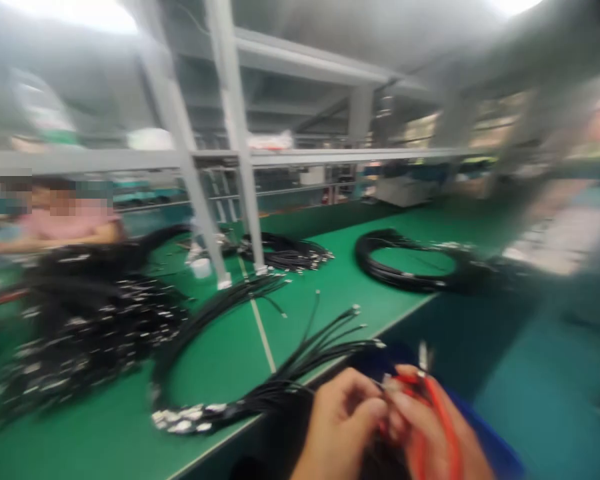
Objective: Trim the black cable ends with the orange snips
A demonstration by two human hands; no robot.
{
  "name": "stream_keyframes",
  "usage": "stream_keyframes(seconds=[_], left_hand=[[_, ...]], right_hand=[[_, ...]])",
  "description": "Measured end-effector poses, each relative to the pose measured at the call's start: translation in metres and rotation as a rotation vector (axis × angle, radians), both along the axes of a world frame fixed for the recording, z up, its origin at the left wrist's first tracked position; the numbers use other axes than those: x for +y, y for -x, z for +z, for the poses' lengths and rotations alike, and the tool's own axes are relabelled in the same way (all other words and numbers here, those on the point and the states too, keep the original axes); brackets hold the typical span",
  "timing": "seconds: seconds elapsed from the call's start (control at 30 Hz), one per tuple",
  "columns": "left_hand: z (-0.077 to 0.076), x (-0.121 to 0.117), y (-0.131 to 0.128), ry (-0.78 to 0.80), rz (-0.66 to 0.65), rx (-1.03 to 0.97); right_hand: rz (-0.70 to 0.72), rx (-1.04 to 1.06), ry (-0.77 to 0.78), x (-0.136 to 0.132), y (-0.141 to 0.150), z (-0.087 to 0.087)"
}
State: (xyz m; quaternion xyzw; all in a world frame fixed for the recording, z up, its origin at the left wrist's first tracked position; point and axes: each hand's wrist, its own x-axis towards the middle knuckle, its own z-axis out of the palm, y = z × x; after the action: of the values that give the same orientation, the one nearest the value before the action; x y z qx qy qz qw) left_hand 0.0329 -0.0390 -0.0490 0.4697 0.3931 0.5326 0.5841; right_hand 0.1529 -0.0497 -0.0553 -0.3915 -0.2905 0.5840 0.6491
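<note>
My left hand (343, 420) is closed in a pinch near the bottom centre, its thumb and forefinger around a thin dark cable. Beside it, my right hand (437, 423) is wrapped around red-handled snips (446, 420), whose narrow metal tips point up and away. The fingertips of both hands meet at a small pale cable end (387, 381), mostly hidden and blurred. Just left of the hands, a curved bundle of black cables (260, 400) with white-wrapped parts lies along the table's front edge, some ends hanging over it.
A green table (215, 363) carries a large heap of black cables (105, 320) at left and coiled bundles (400, 280) farther back. White shelf posts (245, 200) rise from it. Below my hands is a blue bin (485, 433). Someone in pink (75, 223) sits at far left.
</note>
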Motion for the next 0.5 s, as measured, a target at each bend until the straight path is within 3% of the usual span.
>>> stream_keyframes(seconds=[0.23,0.4,0.5], left_hand=[[-0.001,0.012,0.006,-0.030,-0.091,0.055],[0.001,0.009,0.001,-0.020,-0.077,0.054],[0.002,0.010,0.002,-0.011,-0.043,0.069]], right_hand=[[-0.102,0.091,0.006,0.015,0.013,0.016],[-0.127,0.123,-0.011,0.011,0.017,0.014],[-0.161,-0.003,-0.021,0.009,0.017,0.009]])
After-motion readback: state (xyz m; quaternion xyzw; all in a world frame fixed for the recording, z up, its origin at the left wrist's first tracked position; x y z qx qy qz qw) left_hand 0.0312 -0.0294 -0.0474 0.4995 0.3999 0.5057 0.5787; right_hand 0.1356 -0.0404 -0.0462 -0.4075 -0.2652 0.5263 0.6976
